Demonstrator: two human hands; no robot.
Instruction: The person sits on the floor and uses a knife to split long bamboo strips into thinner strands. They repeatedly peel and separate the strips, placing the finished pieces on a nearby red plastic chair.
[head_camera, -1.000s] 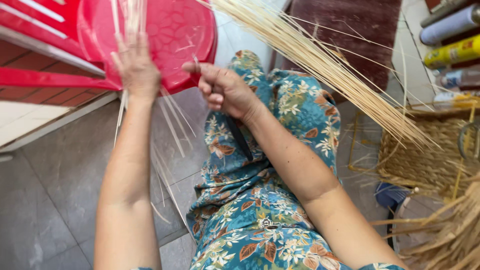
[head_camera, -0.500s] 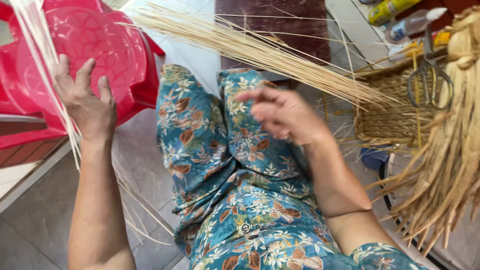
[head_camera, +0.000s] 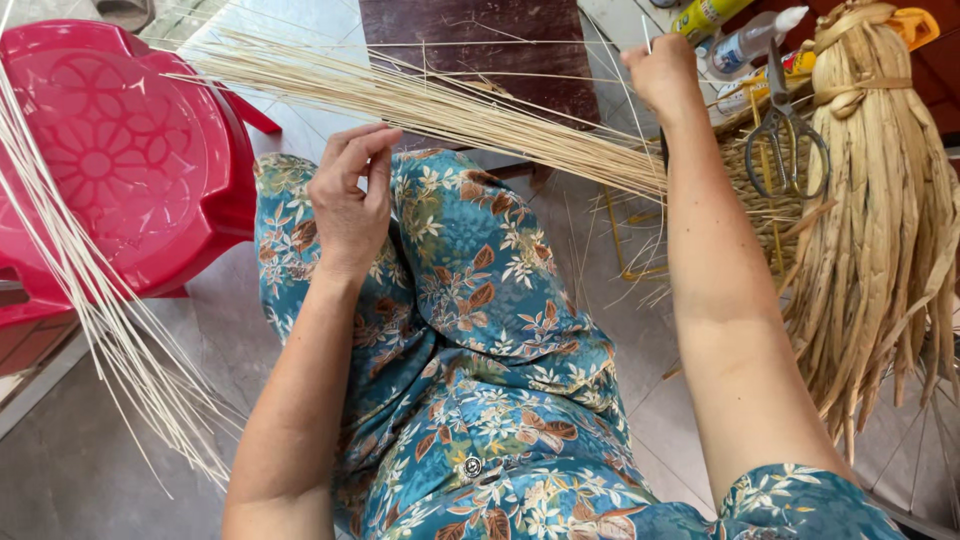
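Note:
A long bundle of thin pale sticks (head_camera: 430, 100) lies across my lap, from the red stool toward a woven basket. My left hand (head_camera: 350, 200) hovers over my floral-trousered knee (head_camera: 470, 300) just below the bundle, fingers loosely curled, with nothing visible in it. My right hand (head_camera: 665, 75) is raised at the upper right, closed in a fist on a thin stick that sticks up from it. A second loose sheaf of sticks (head_camera: 90, 300) fans down the left side, over the stool's edge to the floor.
The red plastic stool (head_camera: 110, 170) stands at left. Scissors (head_camera: 785, 140) lie on the woven basket (head_camera: 750, 190) at right, beside a hanging bundle of dried leaves (head_camera: 880, 230). A squeeze bottle (head_camera: 750, 40) and a yellow can (head_camera: 705, 15) sit behind; a dark wooden board (head_camera: 480, 40) is ahead.
My left hand let go of the sticks by the stool and came over my knee. My right hand rose up and to the right, closing on a stick.

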